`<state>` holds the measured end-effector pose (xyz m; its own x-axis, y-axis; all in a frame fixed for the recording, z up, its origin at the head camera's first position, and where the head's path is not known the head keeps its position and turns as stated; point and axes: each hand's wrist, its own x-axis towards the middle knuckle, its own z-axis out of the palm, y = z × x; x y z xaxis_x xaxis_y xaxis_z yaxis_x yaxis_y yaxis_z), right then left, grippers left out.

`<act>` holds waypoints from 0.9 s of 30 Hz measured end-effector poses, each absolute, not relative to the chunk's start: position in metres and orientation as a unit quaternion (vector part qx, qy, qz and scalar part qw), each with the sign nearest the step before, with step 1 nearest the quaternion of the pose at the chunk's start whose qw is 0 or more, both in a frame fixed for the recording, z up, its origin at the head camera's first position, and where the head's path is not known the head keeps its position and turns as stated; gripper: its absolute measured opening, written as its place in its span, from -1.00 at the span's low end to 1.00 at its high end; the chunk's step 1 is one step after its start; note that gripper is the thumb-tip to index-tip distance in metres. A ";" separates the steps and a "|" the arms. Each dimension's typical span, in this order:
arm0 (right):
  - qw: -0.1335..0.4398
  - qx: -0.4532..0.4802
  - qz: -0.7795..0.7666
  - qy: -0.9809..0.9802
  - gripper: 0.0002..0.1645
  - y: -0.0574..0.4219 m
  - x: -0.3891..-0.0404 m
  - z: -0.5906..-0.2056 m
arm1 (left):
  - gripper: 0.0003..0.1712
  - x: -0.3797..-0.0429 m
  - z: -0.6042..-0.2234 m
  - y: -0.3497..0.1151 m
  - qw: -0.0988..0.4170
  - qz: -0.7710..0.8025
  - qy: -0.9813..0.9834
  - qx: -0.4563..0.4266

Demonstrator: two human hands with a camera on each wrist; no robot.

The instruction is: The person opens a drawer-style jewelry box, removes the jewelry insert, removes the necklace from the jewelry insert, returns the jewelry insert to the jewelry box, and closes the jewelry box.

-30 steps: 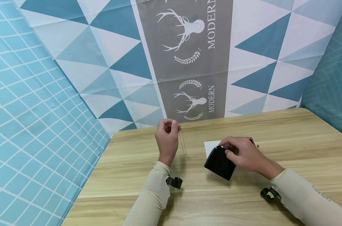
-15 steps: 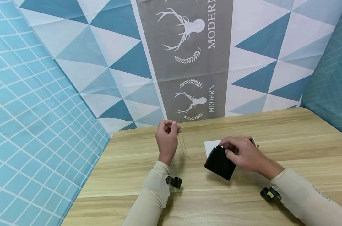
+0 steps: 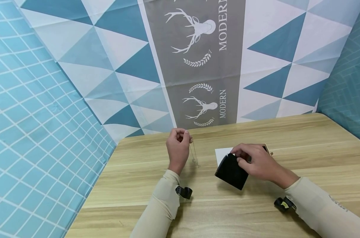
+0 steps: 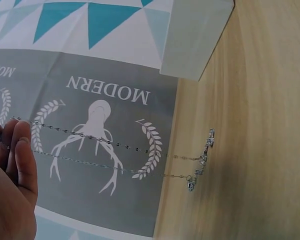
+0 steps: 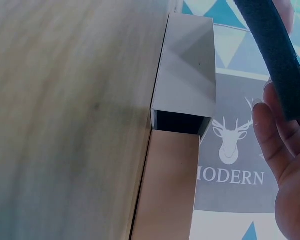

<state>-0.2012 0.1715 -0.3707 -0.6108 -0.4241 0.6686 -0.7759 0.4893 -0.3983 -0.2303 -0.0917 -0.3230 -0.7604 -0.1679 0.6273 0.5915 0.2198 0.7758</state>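
Note:
My left hand [image 3: 178,150] pinches a thin silver necklace [image 4: 205,160] by its chain, high over the table's back part. Two strands hang down from the fingers, with a sparkling pendant piece at the low end, close over the wood in the head view. Between thumb and fingers, my right hand [image 3: 258,162] holds a black fuzzy square pad [image 3: 231,173] tilted above the table. Behind that hand lies a jewellery box: a white sleeve [image 5: 187,65] with a brown drawer [image 5: 170,185] pulled partly out. The right hand hides much of the box in the head view.
The wood-grain table [image 3: 123,191] ends at a printed cloth wall [image 3: 203,76] at the back. A light-blue gridded cloth [image 3: 49,132] borders the left side, a teal one [image 3: 346,92] the right. Small black devices [image 3: 184,192] are strapped on both wrists.
My left hand has shifted slightly right and down, and the necklace's hanging end has swung a little. The right hand and the black pad have stayed in place.

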 end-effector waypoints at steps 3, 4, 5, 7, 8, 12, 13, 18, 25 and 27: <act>0.249 0.364 0.353 -0.825 -0.60 0.172 -0.202 -0.371 | -0.94 -0.239 -0.332 -0.093 0.311 -0.600 -0.722 -0.146; 0.249 0.364 0.353 -0.825 -0.60 0.172 -0.202 -0.371 | -0.94 -0.243 -0.336 -0.093 0.309 -0.600 -0.723 -0.144; 0.249 0.364 0.354 -0.825 -0.60 0.172 -0.202 -0.371 | -0.93 -0.247 -0.340 -0.094 0.307 -0.600 -0.725 -0.142; 0.249 0.365 0.354 -0.824 -0.60 0.172 -0.202 -0.371 | -0.93 -0.254 -0.347 -0.095 0.303 -0.599 -0.729 -0.138; 0.249 0.365 0.354 -0.824 -0.60 0.172 -0.202 -0.371 | -0.93 -0.256 -0.350 -0.096 0.301 -0.597 -0.731 -0.137; 0.253 0.367 0.354 -0.822 -0.59 0.172 -0.203 -0.371 | -0.94 -0.259 -0.354 -0.097 0.297 -0.592 -0.736 -0.141; 0.253 0.368 0.354 -0.822 -0.59 0.172 -0.203 -0.371 | -0.94 -0.259 -0.355 -0.098 0.295 -0.591 -0.737 -0.143; 0.254 0.368 0.354 -0.822 -0.59 0.172 -0.203 -0.371 | -0.94 -0.259 -0.356 -0.098 0.284 -0.580 -0.750 -0.147; 0.253 0.368 0.353 -0.822 -0.59 0.172 -0.202 -0.371 | -0.95 -0.258 -0.358 -0.100 0.264 -0.567 -0.768 -0.137; 0.252 0.368 0.353 -0.822 -0.59 0.172 -0.202 -0.371 | -0.94 -0.258 -0.358 -0.100 0.257 -0.567 -0.770 -0.135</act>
